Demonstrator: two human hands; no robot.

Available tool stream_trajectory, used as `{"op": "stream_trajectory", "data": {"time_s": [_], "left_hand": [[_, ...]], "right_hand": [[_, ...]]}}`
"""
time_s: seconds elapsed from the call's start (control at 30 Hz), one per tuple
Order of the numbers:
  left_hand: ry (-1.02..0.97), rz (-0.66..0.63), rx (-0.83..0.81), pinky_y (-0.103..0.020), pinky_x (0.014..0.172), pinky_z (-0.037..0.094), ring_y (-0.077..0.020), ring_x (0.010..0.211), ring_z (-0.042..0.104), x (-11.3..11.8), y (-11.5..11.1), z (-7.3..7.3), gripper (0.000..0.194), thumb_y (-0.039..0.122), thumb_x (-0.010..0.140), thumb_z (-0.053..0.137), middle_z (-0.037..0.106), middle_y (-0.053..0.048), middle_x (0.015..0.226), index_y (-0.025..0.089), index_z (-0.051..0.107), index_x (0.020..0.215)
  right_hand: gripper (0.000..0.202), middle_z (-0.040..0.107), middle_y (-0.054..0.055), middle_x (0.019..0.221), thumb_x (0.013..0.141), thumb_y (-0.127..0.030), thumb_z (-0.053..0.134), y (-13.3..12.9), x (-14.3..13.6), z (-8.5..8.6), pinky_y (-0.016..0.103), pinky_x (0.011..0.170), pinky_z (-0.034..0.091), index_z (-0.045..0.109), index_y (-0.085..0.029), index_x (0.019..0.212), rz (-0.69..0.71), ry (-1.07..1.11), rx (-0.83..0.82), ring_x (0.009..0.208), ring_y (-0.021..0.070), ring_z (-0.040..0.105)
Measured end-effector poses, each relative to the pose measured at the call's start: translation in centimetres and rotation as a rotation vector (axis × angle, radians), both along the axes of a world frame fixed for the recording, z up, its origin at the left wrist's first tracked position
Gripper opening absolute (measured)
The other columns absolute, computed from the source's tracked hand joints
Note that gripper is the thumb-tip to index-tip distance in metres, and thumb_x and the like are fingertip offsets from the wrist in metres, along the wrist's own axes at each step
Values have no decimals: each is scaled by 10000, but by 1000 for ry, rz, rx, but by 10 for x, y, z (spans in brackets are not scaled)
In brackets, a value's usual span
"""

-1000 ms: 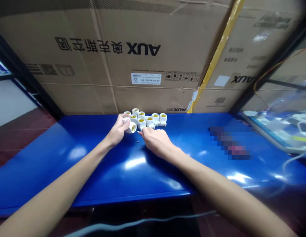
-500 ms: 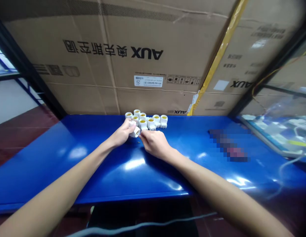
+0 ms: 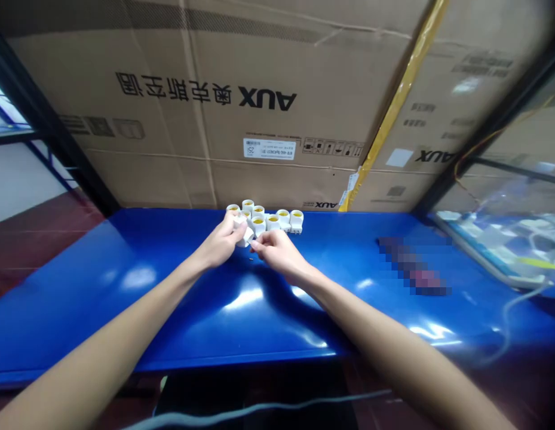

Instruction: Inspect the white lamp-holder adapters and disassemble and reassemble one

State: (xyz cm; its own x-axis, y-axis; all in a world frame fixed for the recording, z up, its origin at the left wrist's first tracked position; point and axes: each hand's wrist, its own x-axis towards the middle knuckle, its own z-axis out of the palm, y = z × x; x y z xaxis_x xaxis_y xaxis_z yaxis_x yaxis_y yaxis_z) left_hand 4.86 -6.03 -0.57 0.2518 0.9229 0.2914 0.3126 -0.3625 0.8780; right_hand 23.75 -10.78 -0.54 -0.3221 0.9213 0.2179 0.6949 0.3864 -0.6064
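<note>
My left hand (image 3: pixel 220 245) grips a white lamp socket (image 3: pixel 246 235) and holds it just above the blue table (image 3: pixel 169 298). My right hand (image 3: pixel 277 252) pinches something small at the socket's right side; what it pinches is too small to tell. Right behind both hands, several white sockets with yellow insides (image 3: pixel 277 220) stand in a cluster. A tiny dark screw (image 3: pixel 251 258) lies on the table under the hands.
Large AUX cardboard boxes (image 3: pixel 241 107) wall off the back edge of the table. A blurred-out object (image 3: pixel 414 266) lies to the right. Further right is a tray with clear plastic and wires (image 3: pixel 505 239). A grey cable (image 3: pixel 259 409) runs below the front edge.
My left hand has turned the socket so its yellow opening no longer faces me. My right hand has lifted off the table and closed in on the socket.
</note>
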Motion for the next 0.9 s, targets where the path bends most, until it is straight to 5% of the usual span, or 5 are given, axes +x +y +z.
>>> {"op": "stream_trajectory", "data": {"time_s": [0.27,0.5,0.73,0.83,0.9], "left_hand": [[-7,31,-61,-431,956,514,-269,1014,649,6,-2,-2,298,488,1042,508,684,-81,1074,206,569,1120],[53,-50,108,-465,986,529,-282,1016,639,2,-11,11,317,508,1016,578,663,-84,1106,227,548,1159],[-75,27,3,-421,988,509,-269,1039,639,10,-10,5,273,488,1035,569,682,-74,1098,233,548,1130],[-108,9,17,-404,975,504,-266,1031,642,14,-14,0,289,484,1003,632,691,-66,1088,238,565,1140],[-93,-30,28,-405,947,511,-263,990,638,14,-16,-1,290,480,1004,633,686,-56,1048,242,565,1155]], "right_hand": [[260,786,128,1051,928,-76,535,-2,8,-3,355,774,457,732,-179,1063,44,-247,293,877,250,671],[213,600,4,708,1009,-342,532,-2,-3,1,279,555,387,627,-189,894,32,424,-296,550,139,444],[299,778,112,1013,1006,-110,490,0,13,1,331,748,438,742,-224,1119,42,-226,314,864,236,645],[192,757,101,916,976,-151,573,-4,13,5,322,708,424,721,-214,1080,-28,-164,205,768,218,619],[78,679,55,769,972,-256,615,-6,10,7,294,616,394,640,-205,920,-44,137,-82,640,177,537]]}}
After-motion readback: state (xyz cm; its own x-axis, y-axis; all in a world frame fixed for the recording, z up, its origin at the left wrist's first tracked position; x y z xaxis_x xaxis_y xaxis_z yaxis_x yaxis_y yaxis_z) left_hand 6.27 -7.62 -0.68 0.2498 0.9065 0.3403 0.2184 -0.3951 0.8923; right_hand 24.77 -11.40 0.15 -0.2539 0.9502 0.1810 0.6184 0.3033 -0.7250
